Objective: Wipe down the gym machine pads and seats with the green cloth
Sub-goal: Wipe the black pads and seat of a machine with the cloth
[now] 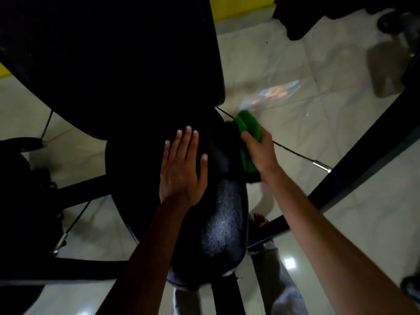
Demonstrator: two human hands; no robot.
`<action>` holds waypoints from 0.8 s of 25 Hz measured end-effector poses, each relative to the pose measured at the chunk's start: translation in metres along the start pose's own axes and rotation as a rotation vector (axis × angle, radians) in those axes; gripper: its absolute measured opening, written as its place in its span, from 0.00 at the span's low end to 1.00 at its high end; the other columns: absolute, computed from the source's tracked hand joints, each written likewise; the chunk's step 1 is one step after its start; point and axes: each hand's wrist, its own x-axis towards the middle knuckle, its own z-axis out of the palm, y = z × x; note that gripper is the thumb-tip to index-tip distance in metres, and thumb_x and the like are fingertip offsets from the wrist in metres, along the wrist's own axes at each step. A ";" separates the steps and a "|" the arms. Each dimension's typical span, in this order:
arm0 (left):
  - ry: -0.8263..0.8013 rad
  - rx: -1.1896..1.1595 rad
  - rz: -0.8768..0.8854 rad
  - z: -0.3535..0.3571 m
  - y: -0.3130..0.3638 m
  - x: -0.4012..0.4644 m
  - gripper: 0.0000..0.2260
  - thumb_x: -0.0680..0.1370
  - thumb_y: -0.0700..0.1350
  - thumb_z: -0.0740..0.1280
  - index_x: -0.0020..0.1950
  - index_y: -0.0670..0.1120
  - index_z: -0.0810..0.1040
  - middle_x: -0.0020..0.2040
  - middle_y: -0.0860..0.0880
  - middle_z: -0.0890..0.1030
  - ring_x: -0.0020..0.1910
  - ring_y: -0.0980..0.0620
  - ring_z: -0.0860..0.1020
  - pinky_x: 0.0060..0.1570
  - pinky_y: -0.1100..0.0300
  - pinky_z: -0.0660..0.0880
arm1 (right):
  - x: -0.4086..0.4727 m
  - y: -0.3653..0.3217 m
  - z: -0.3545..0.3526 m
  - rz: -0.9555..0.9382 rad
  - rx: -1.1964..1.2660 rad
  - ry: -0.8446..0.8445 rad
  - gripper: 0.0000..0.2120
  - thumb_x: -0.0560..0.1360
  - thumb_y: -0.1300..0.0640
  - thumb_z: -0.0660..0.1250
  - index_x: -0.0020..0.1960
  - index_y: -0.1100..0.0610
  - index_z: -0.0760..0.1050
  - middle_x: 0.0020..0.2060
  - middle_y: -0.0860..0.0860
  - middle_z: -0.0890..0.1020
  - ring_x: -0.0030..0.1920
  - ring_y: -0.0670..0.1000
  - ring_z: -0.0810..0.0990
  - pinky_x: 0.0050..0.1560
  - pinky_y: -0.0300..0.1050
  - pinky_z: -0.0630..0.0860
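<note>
The left hand [183, 169] lies flat on the top of the black seat [225, 221], palm down, its fingers [186, 142] straight and spread a little, holding nothing. The right hand [259, 151] is at the seat's right edge, its fingers curled tight around the green cloth [247, 133], which is bunched up and pressed against the side of the seat; part of the cloth sticks out above the hand and part hangs down below it. The seat has a grainy surface that catches light near its front end. Just beyond the seat rises a large black back pad [118, 64], very dark, with little detail to be seen. A thin cable [293, 151] runs from behind the cloth down to the right, ending in a metal tip beside a black frame bar [363, 144] that crosses the pale tiled floor [284, 64] diagonally. Another cable [75, 221] with a metal end hangs at the lower left, near more black frame parts. A yellow strip [241, 5] of wall shows at the top.
</note>
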 end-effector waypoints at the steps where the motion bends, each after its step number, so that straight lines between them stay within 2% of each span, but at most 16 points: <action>1: -0.004 0.002 0.003 0.000 0.000 -0.001 0.26 0.79 0.52 0.50 0.74 0.42 0.64 0.75 0.45 0.63 0.75 0.47 0.58 0.74 0.51 0.48 | 0.012 -0.003 0.004 0.020 -0.038 0.005 0.19 0.70 0.57 0.66 0.61 0.52 0.77 0.49 0.48 0.81 0.52 0.49 0.79 0.62 0.53 0.74; 3: -0.011 -0.001 0.004 0.000 -0.001 -0.001 0.26 0.79 0.53 0.50 0.74 0.42 0.64 0.76 0.45 0.62 0.76 0.47 0.58 0.74 0.51 0.48 | 0.024 -0.009 0.009 0.024 -0.058 0.017 0.21 0.70 0.56 0.65 0.63 0.54 0.77 0.48 0.47 0.81 0.52 0.48 0.79 0.62 0.53 0.74; 4: -0.017 -0.002 0.004 0.000 -0.001 -0.001 0.27 0.79 0.53 0.49 0.75 0.42 0.63 0.76 0.45 0.62 0.76 0.47 0.57 0.75 0.51 0.48 | 0.017 -0.010 0.007 0.004 -0.053 0.020 0.20 0.71 0.57 0.65 0.62 0.55 0.77 0.47 0.47 0.81 0.51 0.47 0.79 0.61 0.49 0.75; 7: -0.015 -0.001 0.009 -0.001 0.000 -0.001 0.28 0.78 0.54 0.48 0.75 0.42 0.63 0.76 0.45 0.62 0.76 0.47 0.57 0.75 0.51 0.48 | -0.044 0.002 -0.010 -0.014 0.014 0.038 0.14 0.74 0.64 0.64 0.57 0.52 0.76 0.44 0.48 0.80 0.42 0.40 0.77 0.47 0.33 0.74; 8: -0.020 0.003 0.006 -0.001 0.000 0.000 0.28 0.78 0.54 0.47 0.75 0.42 0.63 0.76 0.45 0.62 0.76 0.47 0.57 0.75 0.51 0.48 | -0.070 0.008 -0.016 0.008 0.050 0.037 0.13 0.74 0.65 0.64 0.55 0.51 0.76 0.42 0.47 0.80 0.39 0.39 0.77 0.43 0.32 0.74; 10: -0.032 0.003 0.005 -0.002 -0.001 0.001 0.29 0.78 0.55 0.46 0.75 0.42 0.62 0.76 0.44 0.61 0.76 0.47 0.56 0.75 0.51 0.47 | -0.103 0.018 -0.023 0.046 0.055 0.057 0.12 0.73 0.62 0.65 0.54 0.52 0.76 0.39 0.48 0.80 0.36 0.41 0.78 0.39 0.37 0.75; 12: -0.055 -0.010 0.021 -0.003 -0.001 0.000 0.30 0.77 0.55 0.45 0.75 0.42 0.62 0.76 0.44 0.61 0.76 0.46 0.56 0.74 0.51 0.47 | -0.094 0.020 -0.025 0.060 0.015 0.075 0.10 0.73 0.64 0.64 0.52 0.54 0.76 0.38 0.49 0.79 0.34 0.41 0.76 0.37 0.36 0.74; 15: -0.091 -0.027 0.074 -0.006 -0.004 -0.004 0.30 0.77 0.55 0.46 0.75 0.41 0.62 0.76 0.43 0.61 0.76 0.45 0.57 0.73 0.48 0.48 | -0.055 0.003 -0.014 -0.024 -0.062 0.059 0.12 0.75 0.66 0.63 0.54 0.54 0.76 0.41 0.51 0.79 0.39 0.41 0.76 0.40 0.32 0.71; 18: -0.118 -0.014 0.136 -0.010 -0.005 -0.017 0.29 0.78 0.54 0.46 0.75 0.40 0.61 0.76 0.43 0.60 0.76 0.45 0.57 0.73 0.46 0.49 | -0.052 0.002 -0.009 -0.058 -0.084 0.107 0.13 0.75 0.65 0.63 0.59 0.61 0.76 0.46 0.55 0.81 0.43 0.44 0.77 0.42 0.27 0.68; 20: -0.131 -0.015 0.166 -0.014 -0.005 -0.027 0.28 0.79 0.53 0.46 0.75 0.40 0.60 0.76 0.43 0.60 0.76 0.45 0.56 0.73 0.47 0.49 | -0.086 0.016 -0.012 -0.049 -0.059 0.153 0.11 0.73 0.62 0.64 0.56 0.59 0.77 0.48 0.60 0.81 0.42 0.49 0.77 0.42 0.31 0.70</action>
